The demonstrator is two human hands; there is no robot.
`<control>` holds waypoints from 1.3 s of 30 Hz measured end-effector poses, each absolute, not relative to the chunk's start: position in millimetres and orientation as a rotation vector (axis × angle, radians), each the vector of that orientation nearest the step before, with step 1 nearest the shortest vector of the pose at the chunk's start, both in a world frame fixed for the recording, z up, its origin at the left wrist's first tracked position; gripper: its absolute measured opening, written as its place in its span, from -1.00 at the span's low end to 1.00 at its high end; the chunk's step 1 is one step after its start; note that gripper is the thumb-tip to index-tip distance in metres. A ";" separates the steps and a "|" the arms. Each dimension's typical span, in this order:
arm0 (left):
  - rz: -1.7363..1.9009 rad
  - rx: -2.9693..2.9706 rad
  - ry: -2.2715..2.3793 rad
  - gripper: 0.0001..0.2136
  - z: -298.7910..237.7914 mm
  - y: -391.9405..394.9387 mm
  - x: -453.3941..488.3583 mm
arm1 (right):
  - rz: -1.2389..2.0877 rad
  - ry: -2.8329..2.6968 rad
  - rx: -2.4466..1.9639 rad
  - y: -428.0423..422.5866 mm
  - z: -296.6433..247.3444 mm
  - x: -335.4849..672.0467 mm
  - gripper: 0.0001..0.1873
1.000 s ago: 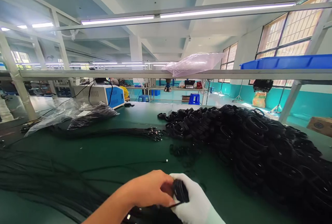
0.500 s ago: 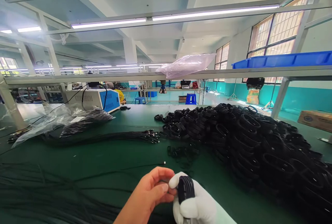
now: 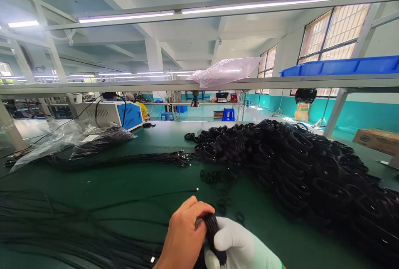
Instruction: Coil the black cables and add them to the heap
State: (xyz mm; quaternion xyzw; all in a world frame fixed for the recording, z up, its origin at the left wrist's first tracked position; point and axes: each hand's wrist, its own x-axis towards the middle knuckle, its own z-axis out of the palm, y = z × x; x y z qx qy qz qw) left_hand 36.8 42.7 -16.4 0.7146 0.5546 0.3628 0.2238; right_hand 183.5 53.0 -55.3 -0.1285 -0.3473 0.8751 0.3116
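A coiled bundle of black cable [image 3: 212, 229] is between my two hands, low in the middle of the view. My left hand [image 3: 187, 231], bare, has its thumb and fingers closed around the coil's upper left end. In a white glove, my right hand [image 3: 241, 242] grips the coil from the other side, thumb across its loops. The coil's underside is hidden behind the hands. Just beyond them lie small black rings [image 3: 222, 204]. A single cable with a pale metal plug [image 3: 197, 189] lies past my left hand, and another plug [image 3: 152, 260] is beside its wrist.
A large heap of coiled black cables [image 3: 299, 169] covers the right of the green table. Loose straight cables [image 3: 46, 227] spread at left. Farther back are a cable bundle [image 3: 149, 159], a plastic bag [image 3: 102, 138] and a blue-white machine [image 3: 115, 115]. A shelf [image 3: 149, 87] crosses above.
My left hand has moved from beside the coil onto its upper end and closed there. The coil has tilted and shifted slightly left. The view has tipped slightly downward.
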 end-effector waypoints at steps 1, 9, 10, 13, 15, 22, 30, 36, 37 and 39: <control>1.014 1.957 1.512 -0.68 -17.2 43.1 35.9 | 2.293 -0.915 -0.314 52.4 -54.9 183.4 -0.59; 1.094 1.877 1.500 -0.76 -6.2 41.0 36.1 | 2.170 -0.993 -0.275 48.4 -55.5 168.7 -0.45; 1.061 1.901 1.553 -0.76 -2.0 41.4 34.8 | 2.153 -0.965 -0.289 49.3 -55.9 167.6 -0.46; 0.911 1.953 1.590 -0.78 9.5 46.0 24.2 | 2.197 -0.870 -0.327 52.4 -56.5 168.1 -0.49; 0.855 1.915 1.357 -0.71 12.9 50.9 12.9 | 2.297 -0.779 -0.303 54.1 -56.4 169.1 -0.49; 0.716 1.756 1.220 -0.76 8.7 58.8 3.7 | 2.146 -1.088 -0.594 58.7 -57.7 170.6 -0.34; 0.931 1.505 1.366 -0.84 -11.8 44.5 21.2 | 2.042 -1.109 -0.482 60.0 -49.3 176.4 -0.37; 0.920 1.325 1.105 -0.79 -28.0 39.8 25.2 | 2.073 -1.138 -0.478 52.2 -39.6 173.2 -0.43; 0.887 1.360 1.128 -0.80 -25.8 39.6 24.2 | 2.072 -1.122 -0.466 50.7 -38.2 172.8 -0.45; 0.852 1.496 1.291 -0.81 -19.5 38.9 21.1 | 2.052 -1.082 -0.495 48.8 -37.4 172.2 -0.48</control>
